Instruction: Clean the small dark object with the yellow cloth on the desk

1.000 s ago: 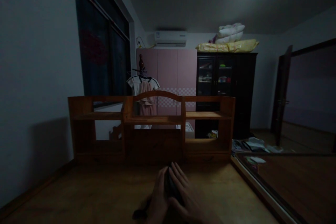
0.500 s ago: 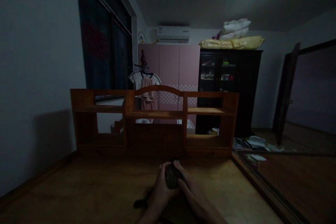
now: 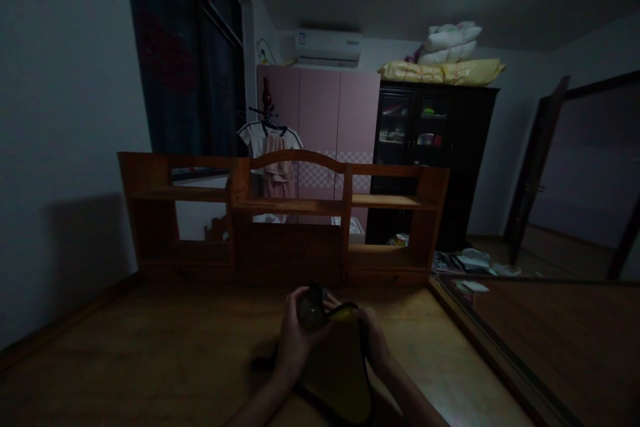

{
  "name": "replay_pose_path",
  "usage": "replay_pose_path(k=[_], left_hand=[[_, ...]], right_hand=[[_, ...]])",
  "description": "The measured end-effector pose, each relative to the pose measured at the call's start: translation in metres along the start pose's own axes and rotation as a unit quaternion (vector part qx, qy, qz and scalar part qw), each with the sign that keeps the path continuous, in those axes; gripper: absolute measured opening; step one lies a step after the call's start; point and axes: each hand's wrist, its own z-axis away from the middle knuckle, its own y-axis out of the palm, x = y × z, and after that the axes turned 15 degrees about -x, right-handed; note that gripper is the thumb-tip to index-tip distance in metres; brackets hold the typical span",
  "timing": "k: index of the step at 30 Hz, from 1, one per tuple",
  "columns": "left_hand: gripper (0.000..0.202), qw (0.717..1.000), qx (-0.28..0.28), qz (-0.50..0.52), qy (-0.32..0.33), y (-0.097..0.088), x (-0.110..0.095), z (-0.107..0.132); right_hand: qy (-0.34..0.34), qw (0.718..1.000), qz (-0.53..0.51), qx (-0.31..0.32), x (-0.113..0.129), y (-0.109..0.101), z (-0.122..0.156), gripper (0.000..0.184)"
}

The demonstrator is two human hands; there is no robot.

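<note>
Both hands work above a wooden desk (image 3: 150, 360): left hand (image 3: 295, 340) curled around a dark round object (image 3: 311, 307), right hand (image 3: 373, 343) gripping a yellow-lined pouch (image 3: 340, 373).

One view only, worn on my head; it looks forward and slightly down across the wooden desk (image 3: 150, 360); my hands sit close at the bottom edge; the desk shelf (image 3: 280, 213) is near, mid-frame; wardrobe (image 3: 320, 113) and ceiling lie far beyond.
</note>
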Motion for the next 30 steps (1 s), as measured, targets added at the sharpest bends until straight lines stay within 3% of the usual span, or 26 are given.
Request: replay_pose_path(k=[5, 6, 10, 12, 18, 22, 25, 30], left_hand=[[0.069, 0.998, 0.051, 0.032, -0.034, 0.0, -0.008, 0.005], [0.067, 0.996, 0.064, 0.041, -0.039, 0.0, -0.009, 0.005], [0.065, 0.997, 0.072, 0.03, -0.014, -0.003, -0.017, 0.007], [0.069, 0.998, 0.052, -0.011, 0.035, -0.005, -0.02, 0.005], [0.072, 0.983, 0.064, -0.066, 0.16, -0.009, -0.023, -0.002], [0.069, 0.964, 0.134, -0.097, 0.206, -0.014, -0.024, -0.001], [0.069, 0.933, 0.194, -0.139, 0.271, -0.017, -0.027, 0.003], [0.069, 0.882, 0.244, -0.18, 0.362, -0.013, -0.025, 0.016]], right_hand=[[0.0, 0.994, 0.042, -0.098, 0.01, -0.004, 0.005, 0.039], [-0.003, 0.995, 0.045, -0.088, 0.016, -0.002, 0.008, 0.038], [-0.022, 0.996, -0.017, 0.085, 0.04, 0.01, 0.015, 0.034], [-0.008, 0.992, -0.062, 0.106, 0.042, 0.014, 0.015, 0.037], [0.177, 0.976, -0.13, -0.001, 0.018, 0.012, 0.008, 0.028], [0.18, 0.969, -0.161, -0.04, 0.014, 0.009, 0.006, 0.019], [0.174, 0.969, -0.166, -0.056, 0.015, 0.009, 0.004, 0.015], [0.178, 0.965, -0.179, -0.071, 0.013, 0.006, 0.005, 0.013]])
